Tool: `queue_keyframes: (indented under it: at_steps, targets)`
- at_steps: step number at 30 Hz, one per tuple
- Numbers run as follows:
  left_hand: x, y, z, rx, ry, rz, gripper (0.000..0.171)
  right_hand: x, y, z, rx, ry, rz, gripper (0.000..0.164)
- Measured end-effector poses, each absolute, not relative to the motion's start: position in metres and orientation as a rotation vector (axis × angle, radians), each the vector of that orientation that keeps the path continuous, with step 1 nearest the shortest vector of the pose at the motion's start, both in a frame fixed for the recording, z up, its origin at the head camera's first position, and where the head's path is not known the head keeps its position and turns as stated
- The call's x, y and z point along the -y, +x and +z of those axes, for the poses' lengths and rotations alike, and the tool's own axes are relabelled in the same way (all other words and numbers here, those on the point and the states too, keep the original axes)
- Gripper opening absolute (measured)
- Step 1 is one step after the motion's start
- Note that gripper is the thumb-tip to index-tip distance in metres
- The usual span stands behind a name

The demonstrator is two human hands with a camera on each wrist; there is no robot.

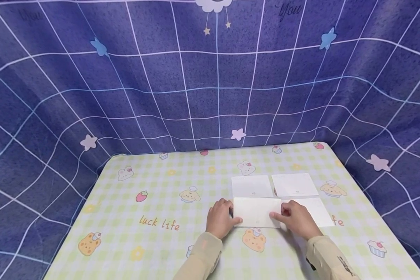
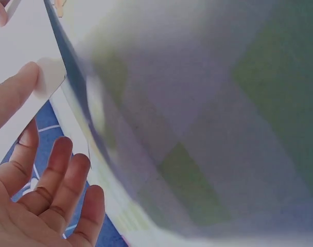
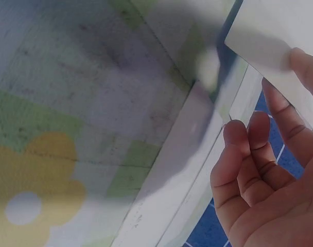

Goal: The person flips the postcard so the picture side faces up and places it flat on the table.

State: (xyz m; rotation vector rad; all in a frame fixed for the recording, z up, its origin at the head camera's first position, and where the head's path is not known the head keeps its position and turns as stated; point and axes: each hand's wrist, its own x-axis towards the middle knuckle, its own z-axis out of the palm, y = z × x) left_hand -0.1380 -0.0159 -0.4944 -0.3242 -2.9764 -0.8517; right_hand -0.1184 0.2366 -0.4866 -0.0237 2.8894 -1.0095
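Both hands hold one white card (image 1: 256, 212) by its two short ends, close over the table. My left hand (image 1: 221, 218) pinches its left end, thumb on the upper face and index finger beneath; in the left wrist view the other fingers (image 2: 64, 170) are spread loosely below. At the card's right end my right hand (image 1: 298, 217) pinches it the same way, thumb on top, with the remaining fingers (image 3: 236, 136) curled under in the right wrist view. A second white card (image 1: 318, 212) lies flat, partly hidden behind the right hand.
Two more white cards lie farther back, a left one (image 1: 251, 186) and a right one (image 1: 294, 184), side by side. A green-and-white checked cloth (image 1: 115, 210) with cartoon prints covers the table. Behind it hangs a dark blue grid-patterned curtain (image 1: 196, 74).
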Motion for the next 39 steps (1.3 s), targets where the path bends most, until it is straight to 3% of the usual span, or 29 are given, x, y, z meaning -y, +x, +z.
queue_keyframes:
  at_steps: [25,36,39]
  targets:
    - [0.042,-0.136,-0.466,2.831,-0.337,-0.981,0.028,-0.217,-0.114,-0.456,-3.161,-0.167,-1.029,0.041]
    - [0.056,-0.132,-0.451,2.762,-0.370,-1.185,0.025,-0.207,-0.104,-0.443,-3.266,-0.205,-1.109,0.027]
    - [0.059,-0.132,-0.449,2.750,-0.374,-1.260,0.026,-0.206,-0.103,-0.442,-3.246,-0.160,-1.156,0.030]
